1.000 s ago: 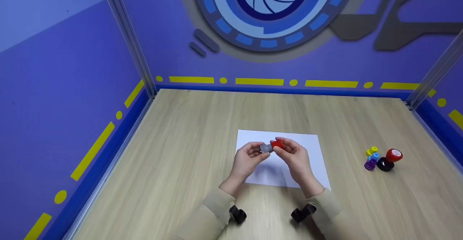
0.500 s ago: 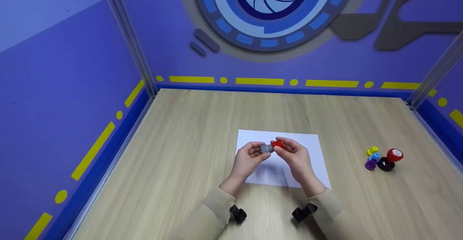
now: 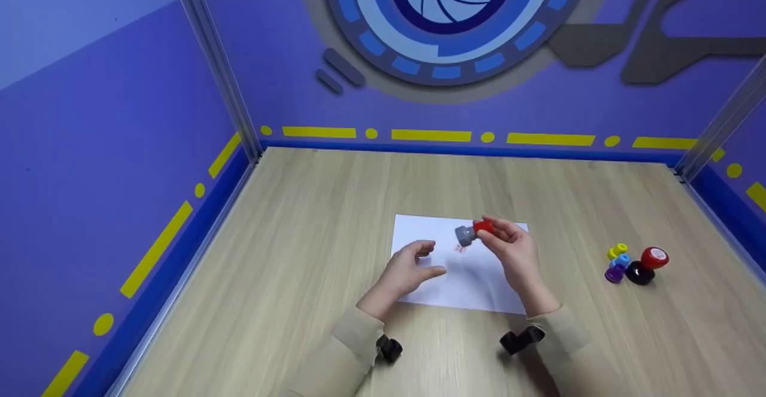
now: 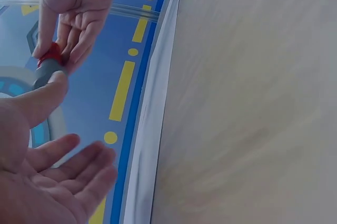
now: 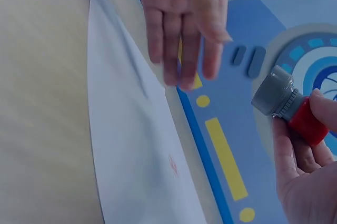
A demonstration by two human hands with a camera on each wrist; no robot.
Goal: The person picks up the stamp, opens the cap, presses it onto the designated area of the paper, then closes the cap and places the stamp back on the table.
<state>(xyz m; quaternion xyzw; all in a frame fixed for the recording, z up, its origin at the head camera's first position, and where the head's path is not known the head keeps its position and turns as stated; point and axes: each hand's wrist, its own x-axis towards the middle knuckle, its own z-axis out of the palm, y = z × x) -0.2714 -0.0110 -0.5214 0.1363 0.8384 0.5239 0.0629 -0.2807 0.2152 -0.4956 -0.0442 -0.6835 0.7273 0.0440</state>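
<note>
My right hand (image 3: pixel 519 259) pinches a small stamp (image 3: pixel 466 235) by its red body, above the white paper (image 3: pixel 434 227). A grey cap covers the stamp's other end, tilted toward the left; the right wrist view shows the grey cap (image 5: pixel 274 91) seated against the red part. The left hand (image 3: pixel 406 272) hovers over the paper's left side, thumb and fingers spread apart around nothing. A faint red print (image 3: pixel 459 249) shows on the sheet just below the stamp.
To the right on the wooden table (image 3: pixel 311 223) stand small yellow (image 3: pixel 617 251), light blue (image 3: pixel 620 260) and purple stamps (image 3: pixel 614 273). Beside them is a bigger stamp with a red knob (image 3: pixel 655 257) and black base (image 3: pixel 640 273). Blue printed panels border the table.
Both hands held the stamp together earlier. The left hand has let go of the grey end, and the right hand has carried the stamp up and to the right.
</note>
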